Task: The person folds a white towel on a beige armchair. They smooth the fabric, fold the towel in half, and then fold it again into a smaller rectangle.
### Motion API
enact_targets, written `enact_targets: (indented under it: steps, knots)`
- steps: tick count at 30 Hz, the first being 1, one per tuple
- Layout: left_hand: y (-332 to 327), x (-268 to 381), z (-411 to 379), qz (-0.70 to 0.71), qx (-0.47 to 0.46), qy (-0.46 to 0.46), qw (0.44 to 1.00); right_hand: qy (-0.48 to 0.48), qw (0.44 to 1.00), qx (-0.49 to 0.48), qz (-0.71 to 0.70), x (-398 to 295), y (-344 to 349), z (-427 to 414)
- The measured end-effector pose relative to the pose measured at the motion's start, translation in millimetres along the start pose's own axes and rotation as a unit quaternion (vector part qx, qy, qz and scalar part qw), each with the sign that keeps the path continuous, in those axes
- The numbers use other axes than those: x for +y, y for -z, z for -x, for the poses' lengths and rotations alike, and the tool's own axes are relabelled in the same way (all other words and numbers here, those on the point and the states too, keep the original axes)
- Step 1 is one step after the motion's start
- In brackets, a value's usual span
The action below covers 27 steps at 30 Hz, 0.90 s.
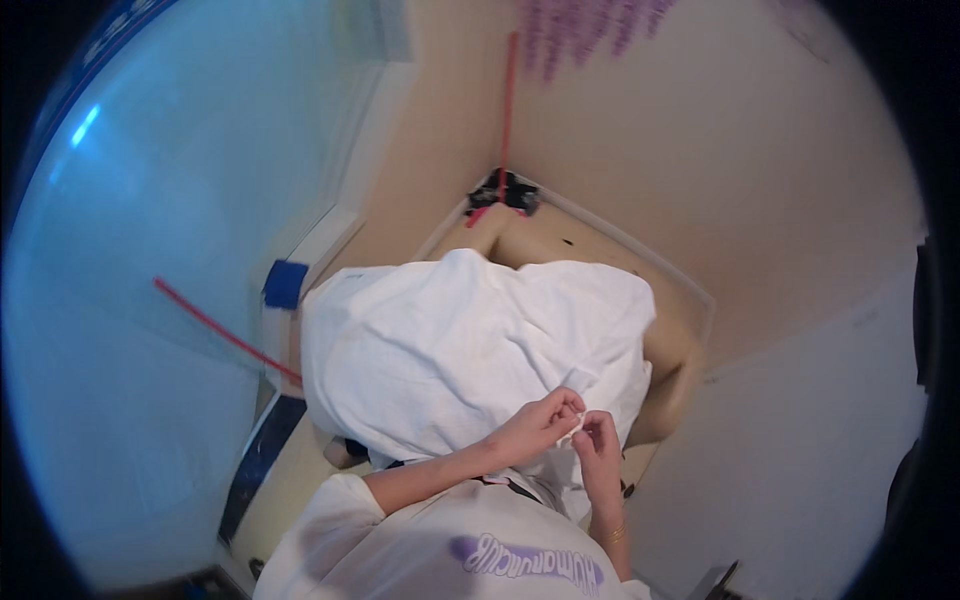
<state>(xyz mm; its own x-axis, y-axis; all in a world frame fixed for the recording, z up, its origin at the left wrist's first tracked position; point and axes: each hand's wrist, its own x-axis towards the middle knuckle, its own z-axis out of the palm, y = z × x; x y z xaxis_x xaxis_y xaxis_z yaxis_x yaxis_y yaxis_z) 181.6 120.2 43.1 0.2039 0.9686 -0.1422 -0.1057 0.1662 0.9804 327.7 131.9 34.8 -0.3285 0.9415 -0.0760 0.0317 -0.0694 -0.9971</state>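
Note:
White cloth (450, 337) lies spread in wide folds in front of me, over a tan surface. Near its lower right part my left hand (536, 427) pinches a small white piece of fabric (574, 427) between thumb and fingers. On the other side of that piece, my right hand (600, 442) has its thumb and fingertips against it, almost touching the left fingertips. Whether the piece is a part of the big cloth is hard to tell.
Behind the cloth, a tan rounded form (667, 360) sits in the corner between walls. Black tape-like material (504, 193) and a red strip (508, 105) are at that corner. On the left are a blue patch (286, 284), another red strip (225, 334) and a bluish translucent sheet (135, 375).

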Motion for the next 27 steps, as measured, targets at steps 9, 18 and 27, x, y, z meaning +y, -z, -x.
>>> enact_targets:
  steps: [9,18,27]
  knots:
    - [38,-26,18,-0.021,0.174,-0.05,0.983,-0.008,0.945,-0.121,0.303,-6,-44,-25]
    - [167,-88,125,-0.307,0.61,-0.042,0.729,0.151,0.974,0.092,-0.144,-100,-18,-122]
    - [237,-258,208,-0.136,0.728,0.096,0.664,0.05,0.983,-0.138,0.107,41,-109,-98]
